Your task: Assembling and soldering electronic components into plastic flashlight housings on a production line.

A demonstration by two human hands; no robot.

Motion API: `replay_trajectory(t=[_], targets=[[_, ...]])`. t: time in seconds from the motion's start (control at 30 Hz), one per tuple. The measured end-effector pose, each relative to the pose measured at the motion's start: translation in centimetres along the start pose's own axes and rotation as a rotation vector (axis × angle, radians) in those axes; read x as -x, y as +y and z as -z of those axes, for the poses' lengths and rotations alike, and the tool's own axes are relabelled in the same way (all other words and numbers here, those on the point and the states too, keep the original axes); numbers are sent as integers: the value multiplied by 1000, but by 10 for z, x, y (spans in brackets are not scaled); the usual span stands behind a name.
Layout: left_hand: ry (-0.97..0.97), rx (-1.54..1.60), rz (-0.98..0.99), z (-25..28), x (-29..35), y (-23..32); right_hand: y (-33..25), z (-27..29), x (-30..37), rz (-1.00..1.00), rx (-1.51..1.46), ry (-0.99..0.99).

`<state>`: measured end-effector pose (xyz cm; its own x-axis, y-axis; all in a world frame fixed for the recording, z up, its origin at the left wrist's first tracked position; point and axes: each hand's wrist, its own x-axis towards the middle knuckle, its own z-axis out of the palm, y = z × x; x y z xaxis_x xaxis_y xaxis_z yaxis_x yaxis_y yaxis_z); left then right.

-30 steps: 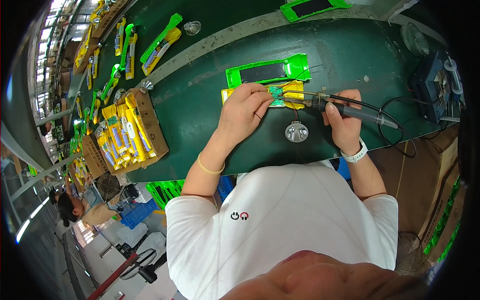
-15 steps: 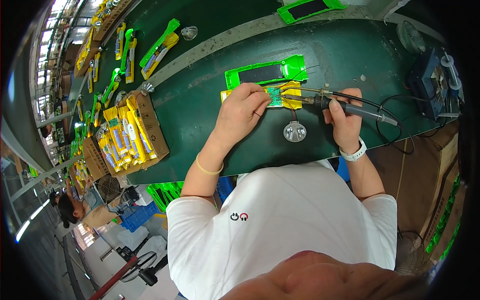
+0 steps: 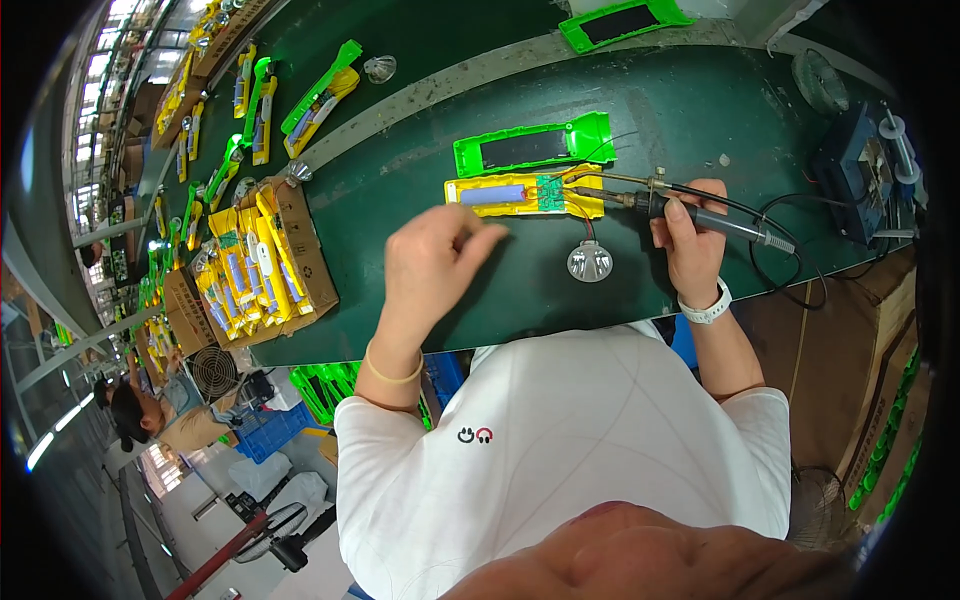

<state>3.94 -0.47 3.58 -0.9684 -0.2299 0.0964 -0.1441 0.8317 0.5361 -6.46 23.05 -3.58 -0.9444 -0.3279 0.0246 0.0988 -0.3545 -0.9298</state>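
Note:
My right hand grips a soldering iron whose tip points left at the small green circuit board on a yellow case half. A blue cell lies in that yellow half. A green case half with a dark panel lies just behind it. A round silver reflector on red and black wires sits in front. My left hand hovers left of the yellow half, fingers loosely curled, holding nothing that I can see.
A cardboard box of yellow assemblies stands at the left on the green table. A soldering station sits at the right. More green and yellow parts lie along the far belt. Another person works at lower left.
My left hand has lifted off the yellow case half and drawn back to the left. The right hand keeps the soldering iron near the board.

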Motion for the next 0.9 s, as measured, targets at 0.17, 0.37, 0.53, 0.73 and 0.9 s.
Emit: replay_trajectory(t=[0.17, 0.37, 0.53, 0.73, 0.9], targets=[[10, 261, -209, -22, -11, -1, -1, 0, 1, 9, 21, -8], [213, 61, -518, -46, -25, -13, -1, -1, 2, 13, 21, 10], [131, -34, -633, -42, -28, -15, 1, 0, 1, 22, 49, -5], [100, -110, -669, -40, -33, -10, 5, 3, 1, 26, 105, -67], [86, -136, -687, -38, -34, -11, 9, 1, 0, 4, 122, -110]])
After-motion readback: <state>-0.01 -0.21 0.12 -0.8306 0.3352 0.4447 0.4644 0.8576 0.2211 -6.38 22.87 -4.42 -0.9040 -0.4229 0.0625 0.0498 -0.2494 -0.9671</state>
